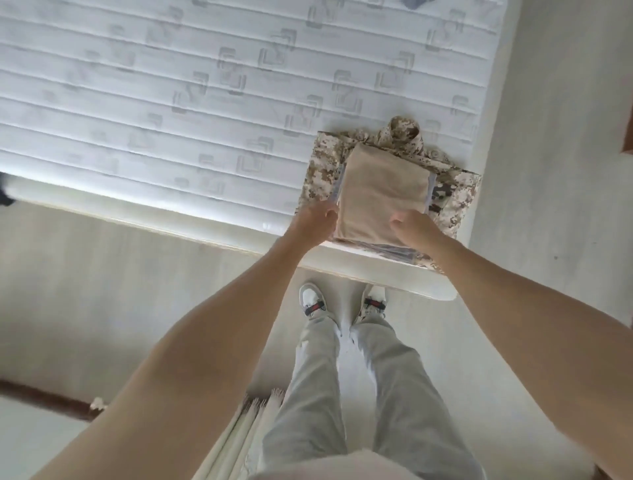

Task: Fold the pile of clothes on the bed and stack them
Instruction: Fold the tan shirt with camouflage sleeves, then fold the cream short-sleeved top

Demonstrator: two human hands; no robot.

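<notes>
A folded beige garment (383, 192) lies on top of a stack at the near right corner of the white mattress (171, 102). Under it sits a folded desert-camouflage jacket (459, 198), its collar pointing away from me, with a thin grey-blue layer showing between them. My left hand (317, 219) grips the beige garment's near left edge with curled fingers. At the near right edge, my right hand (414, 228) holds the same garment, thumb over the cloth.
A small grey piece of cloth (416, 2) shows at the mattress's far edge. My legs and white shoes (313, 301) stand on a pale floor just before the bed. A rolled pale mat (239, 442) lies by my left leg.
</notes>
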